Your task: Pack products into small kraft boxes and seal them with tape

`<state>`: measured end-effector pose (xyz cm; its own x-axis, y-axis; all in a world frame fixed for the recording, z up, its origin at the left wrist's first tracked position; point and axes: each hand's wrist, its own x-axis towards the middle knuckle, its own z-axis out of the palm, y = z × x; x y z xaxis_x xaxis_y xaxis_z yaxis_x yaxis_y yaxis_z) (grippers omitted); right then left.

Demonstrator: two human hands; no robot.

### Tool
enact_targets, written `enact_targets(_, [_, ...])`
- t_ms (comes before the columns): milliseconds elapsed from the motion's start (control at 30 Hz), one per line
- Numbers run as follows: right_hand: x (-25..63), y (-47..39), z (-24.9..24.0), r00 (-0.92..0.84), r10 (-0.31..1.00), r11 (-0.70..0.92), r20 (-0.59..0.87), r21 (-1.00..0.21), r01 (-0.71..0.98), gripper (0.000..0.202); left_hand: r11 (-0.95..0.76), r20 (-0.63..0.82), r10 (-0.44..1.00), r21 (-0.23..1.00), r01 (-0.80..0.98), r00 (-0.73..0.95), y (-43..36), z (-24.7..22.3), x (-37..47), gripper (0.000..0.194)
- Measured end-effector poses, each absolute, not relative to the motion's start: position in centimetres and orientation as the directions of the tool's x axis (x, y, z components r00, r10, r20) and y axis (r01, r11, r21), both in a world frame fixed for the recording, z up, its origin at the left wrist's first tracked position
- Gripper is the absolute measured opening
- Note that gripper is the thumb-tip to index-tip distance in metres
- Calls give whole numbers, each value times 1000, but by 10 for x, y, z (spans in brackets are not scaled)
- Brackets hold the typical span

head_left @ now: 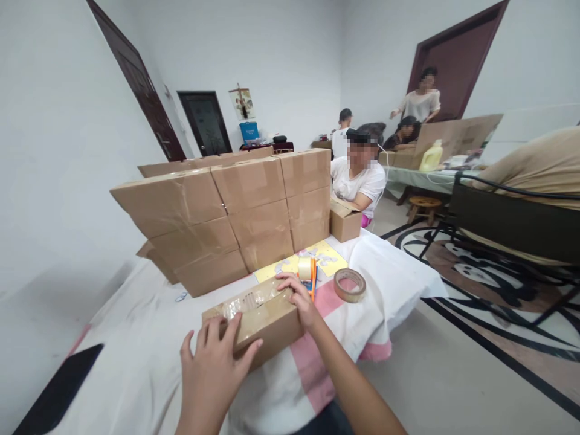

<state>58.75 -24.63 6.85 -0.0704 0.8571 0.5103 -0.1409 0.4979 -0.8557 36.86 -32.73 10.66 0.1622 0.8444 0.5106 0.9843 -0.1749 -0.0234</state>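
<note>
A taped cardboard box (267,323) lies on the cloth-covered table in front of me, with clear tape along its top. My left hand (215,356) has its fingers spread, touching the box's near left end. At the opposite end my right hand (301,302) curls its fingers over the top edge, gripping the box. Just beyond it stands a tape dispenser (313,281), orange and blue, carrying a roll of tape (305,269). A larger roll of brown tape (350,285) rests on the cloth to the right.
Stacked cardboard boxes (254,208) form a wall across the table's far side. A smaller box (345,220) with raised flaps stands at its right end, before a seated person (365,184). A dark flat object (63,386) lies at lower left. Other people work behind.
</note>
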Motion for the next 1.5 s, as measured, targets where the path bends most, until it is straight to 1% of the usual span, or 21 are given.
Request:
enact_targets(100, [595, -246, 68, -102, 849, 517, 518, -855, -34, 30, -212, 541, 815, -58, 976, 209, -325, 101, 370, 50])
enact_targets(133, [601, -243, 68, -86, 844, 532, 529, -846, 18, 31, -236, 556, 800, -56, 970, 226, -324, 98, 369, 52])
enact_targets(167, [609, -238, 67, -27, 838, 545, 544, -835, 77, 34, -256, 570, 786, -53, 965, 240, -324, 95, 366, 53])
enact_targets(200, [619, -231, 67, 78, 827, 544, 557, -827, 138, 39, -269, 584, 773, -51, 962, 247, -324, 92, 364, 55])
enact_targets(233, [629, -222, 66, 219, 803, 520, 554, -832, 195, 46, -273, 596, 764, -47, 961, 246, -324, 90, 363, 57])
enact_targets(267, [639, -210, 66, 364, 772, 464, 521, -853, 237, 54, -271, 606, 758, -43, 961, 241, -325, 89, 362, 57])
enact_targets(300, [649, -197, 65, 471, 755, 376, 456, -890, 260, 61, -268, 611, 756, -39, 963, 235, -326, 88, 361, 58])
enact_targets(333, [657, -184, 63, 522, 768, 269, 371, -926, 264, 68, -266, 610, 758, -34, 963, 231, -327, 87, 361, 58])
enact_targets(400, [666, -157, 60, 495, 844, 79, 207, -960, 267, 74, -262, 610, 762, -18, 965, 218, -328, 86, 362, 57])
enact_targets(433, [666, -145, 58, 449, 880, 24, 153, -960, 279, 72, -261, 611, 763, -9, 965, 211, -328, 85, 363, 57])
enact_targets(500, [661, -128, 53, 369, 921, 3, 125, -950, 314, 59, -255, 619, 761, 11, 967, 194, -326, 83, 363, 57])
enact_targets(600, [647, -118, 46, 305, 937, 52, 169, -933, 357, 43, -249, 640, 750, 36, 968, 169, -323, 79, 362, 57])
enact_targets(667, [640, -119, 41, 288, 919, 135, 269, -901, 412, 38, -255, 654, 739, 49, 966, 162, -322, 78, 362, 56])
enact_targets(733, [638, -123, 38, 308, 869, 208, 387, -851, 481, 37, -259, 657, 737, 58, 964, 158, -321, 80, 362, 56])
enact_targets(800, [639, -127, 35, 310, 840, 239, 444, -818, 523, 34, -252, 656, 740, 63, 966, 150, -322, 82, 364, 56])
enact_targets(867, [642, -130, 34, 263, 857, 257, 443, -810, 526, 33, -242, 654, 743, 62, 968, 144, -324, 84, 367, 58])
enact_targets(1000, [643, -135, 34, 167, 898, 268, 407, -807, 526, 40, -233, 654, 746, 74, 970, 129, -326, 85, 369, 60])
enact_targets(1133, [641, -142, 36, 164, 922, 188, 350, -777, 600, 65, -242, 665, 738, 101, 965, 116, -325, 82, 369, 61])
enact_targets(1300, [639, -146, 39, 203, 911, 173, 360, -778, 604, 55, -241, 659, 746, 131, 962, 97, -323, 80, 367, 64])
enact_targets(1400, [640, -145, 40, 243, 911, 137, 333, -799, 585, 54, -248, 668, 737, 117, 962, 109, -323, 80, 368, 64])
enact_targets(1500, [641, -146, 41, 254, 910, 149, 327, -832, 535, 55, -242, 667, 737, 110, 964, 109, -323, 81, 369, 64])
